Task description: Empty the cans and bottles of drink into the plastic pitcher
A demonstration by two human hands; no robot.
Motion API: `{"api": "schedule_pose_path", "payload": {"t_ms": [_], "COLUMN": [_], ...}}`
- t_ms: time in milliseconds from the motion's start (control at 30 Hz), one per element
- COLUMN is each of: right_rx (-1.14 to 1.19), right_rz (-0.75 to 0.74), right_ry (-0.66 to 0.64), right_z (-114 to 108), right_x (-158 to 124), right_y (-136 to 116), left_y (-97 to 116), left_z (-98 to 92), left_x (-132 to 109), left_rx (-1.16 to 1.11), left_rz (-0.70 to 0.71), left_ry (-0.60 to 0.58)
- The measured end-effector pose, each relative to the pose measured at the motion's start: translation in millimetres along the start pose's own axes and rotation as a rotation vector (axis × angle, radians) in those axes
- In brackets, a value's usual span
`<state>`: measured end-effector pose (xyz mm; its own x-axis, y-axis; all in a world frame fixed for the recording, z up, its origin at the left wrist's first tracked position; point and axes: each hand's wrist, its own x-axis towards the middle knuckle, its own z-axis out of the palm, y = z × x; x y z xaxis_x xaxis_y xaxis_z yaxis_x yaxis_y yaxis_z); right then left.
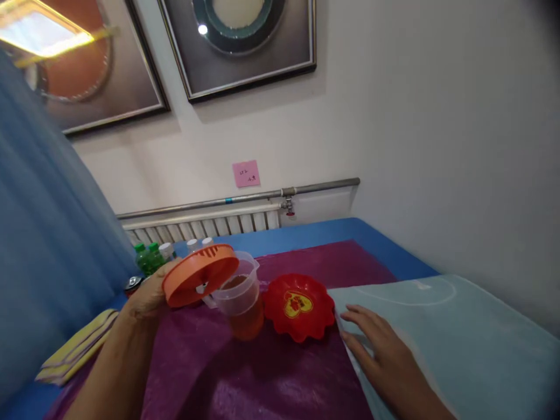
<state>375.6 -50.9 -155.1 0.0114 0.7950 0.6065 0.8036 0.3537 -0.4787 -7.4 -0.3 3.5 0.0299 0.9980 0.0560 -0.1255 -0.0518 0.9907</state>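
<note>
My left hand (151,291) grips an orange round lid (196,273), tilted with its underside partly towards me. Just right of the lid stands a clear plastic pitcher (245,318), upright and uncovered, partly filled with amber liquid. The lid hides part of the pitcher's rim and handle. A red scalloped plate (321,312) with a yellow heart-shaped mark lies beside the pitcher. To the right of that plate is my right hand (387,359), open, fingers spread and holding nothing, over the edge of a pale blue cloth (459,344).
Green-capped bottles (151,259), white-capped bottles (192,245) and a dark can (132,284) stand behind my left hand. A folded yellow towel (79,347) lies at left. Purple sheeting (262,385) covers part of the blue surface (324,230). A blue curtain (48,233) hangs at left.
</note>
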Motion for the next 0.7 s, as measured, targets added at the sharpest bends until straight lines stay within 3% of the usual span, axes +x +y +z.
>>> {"api": "schedule_pose_path", "payload": {"t_ms": [200,400,500,700], "right_rx": [0.272,0.616,0.762,0.963], "right_rz": [-0.224,-0.414,-0.505,-0.525], "right_ry": [-0.017,-0.255,-0.334,-0.283], "right_z": [-20,-15,0,29], "right_x": [74,148,170,176], "right_y": [-64,-112,-116,-95], "left_y": [2,17,16,2], "left_z": [9.1,23.2,23.6,24.7], "left_x": [5,20,30,42], "left_rx": [0.112,0.258,0.371,0.456], "left_rz": [-0.07,-0.018,0.015,-0.009], "left_ry": [-0.055,-0.14,-0.205,-0.241]}}
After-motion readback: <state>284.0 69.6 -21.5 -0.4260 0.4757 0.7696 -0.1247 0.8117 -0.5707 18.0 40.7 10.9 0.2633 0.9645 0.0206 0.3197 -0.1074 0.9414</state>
